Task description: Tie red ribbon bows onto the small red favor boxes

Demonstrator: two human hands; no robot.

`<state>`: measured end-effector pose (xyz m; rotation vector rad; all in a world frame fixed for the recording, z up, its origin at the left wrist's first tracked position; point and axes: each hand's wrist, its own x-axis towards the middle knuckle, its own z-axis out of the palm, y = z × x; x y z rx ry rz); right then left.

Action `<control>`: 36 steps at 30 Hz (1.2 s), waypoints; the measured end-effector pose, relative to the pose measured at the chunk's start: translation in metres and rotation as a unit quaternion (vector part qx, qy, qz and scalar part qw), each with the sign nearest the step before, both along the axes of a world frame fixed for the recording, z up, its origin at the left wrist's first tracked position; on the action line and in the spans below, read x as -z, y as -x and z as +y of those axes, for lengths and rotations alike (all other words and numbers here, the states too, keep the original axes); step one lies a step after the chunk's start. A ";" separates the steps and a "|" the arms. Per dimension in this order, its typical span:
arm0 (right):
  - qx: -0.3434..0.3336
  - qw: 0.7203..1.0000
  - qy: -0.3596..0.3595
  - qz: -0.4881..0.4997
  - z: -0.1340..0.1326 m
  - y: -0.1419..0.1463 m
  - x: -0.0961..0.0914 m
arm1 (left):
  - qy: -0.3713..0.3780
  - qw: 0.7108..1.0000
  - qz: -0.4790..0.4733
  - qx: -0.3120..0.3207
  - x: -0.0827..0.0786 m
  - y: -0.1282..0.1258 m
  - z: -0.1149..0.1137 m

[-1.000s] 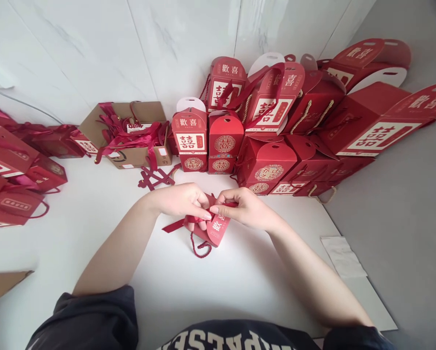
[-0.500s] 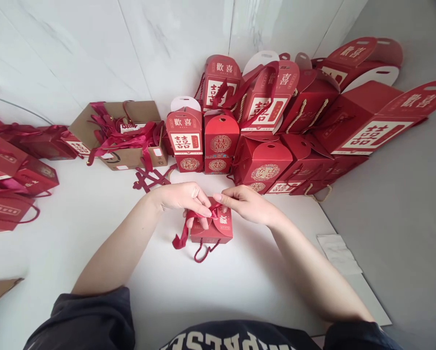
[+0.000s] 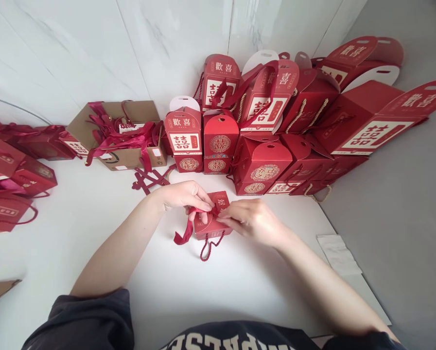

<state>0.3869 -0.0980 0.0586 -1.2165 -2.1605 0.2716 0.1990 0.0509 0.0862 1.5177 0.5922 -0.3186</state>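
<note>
A small red gift box (image 3: 212,231) with gold lettering rests on the white table in front of me, its twisted cord handle (image 3: 205,253) lying toward me. A red satin ribbon (image 3: 183,236) runs across the top of the box, one loose end hanging off its left side. My left hand (image 3: 188,197) pinches the ribbon at the upper left of the box. From the right, my right hand (image 3: 252,219) closes its fingers on the ribbon near the middle of the top. The fingers partly cover where the ribbon crosses.
An open cardboard box (image 3: 132,160) holds red ribbons and tags. Dark red cut-out pieces (image 3: 150,181) lie before it. Stacked red gift boxes (image 3: 263,160) line the wall; more red boxes (image 3: 8,209) stand at left. White tissues (image 3: 340,255) lie at right.
My right hand has moved down and toward me, fingers now closed at the ribbon's middle. The gift box has turned slightly and shifted a little right. My left hand stays on the ribbon.
</note>
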 end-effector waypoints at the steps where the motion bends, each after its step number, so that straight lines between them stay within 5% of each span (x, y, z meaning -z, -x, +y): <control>1: -0.004 0.999 -0.020 -0.051 -0.004 0.001 0.001 | -0.003 1.000 -0.003 -0.002 0.000 0.000 -0.001; 6: 0.016 0.987 -0.035 -0.156 -0.014 0.005 0.006 | -0.072 0.997 0.004 -0.035 -0.002 0.000 -0.011; 14: 0.032 0.997 -0.008 -0.068 -0.010 0.007 0.006 | -0.261 0.964 -0.008 -0.052 -0.013 -0.005 -0.038; 19: 0.047 0.995 0.025 0.084 0.014 0.001 0.002 | -0.476 0.878 0.000 -0.047 -0.019 -0.005 -0.059; 24: 0.054 0.996 0.024 0.062 0.028 -0.001 0.011 | -0.662 0.740 -0.049 -0.112 0.006 0.006 -0.069; 28: 0.085 0.992 0.022 0.096 0.026 0.003 0.014 | -0.711 0.680 -0.137 -0.118 0.033 0.017 -0.060; 32: 0.020 0.989 0.042 0.140 0.026 0.005 0.009 | -0.758 0.614 -0.196 -0.099 0.041 0.022 -0.053; 36: -0.026 0.988 0.049 0.144 0.028 0.005 0.005 | -0.767 0.601 -0.207 -0.088 0.040 0.026 -0.053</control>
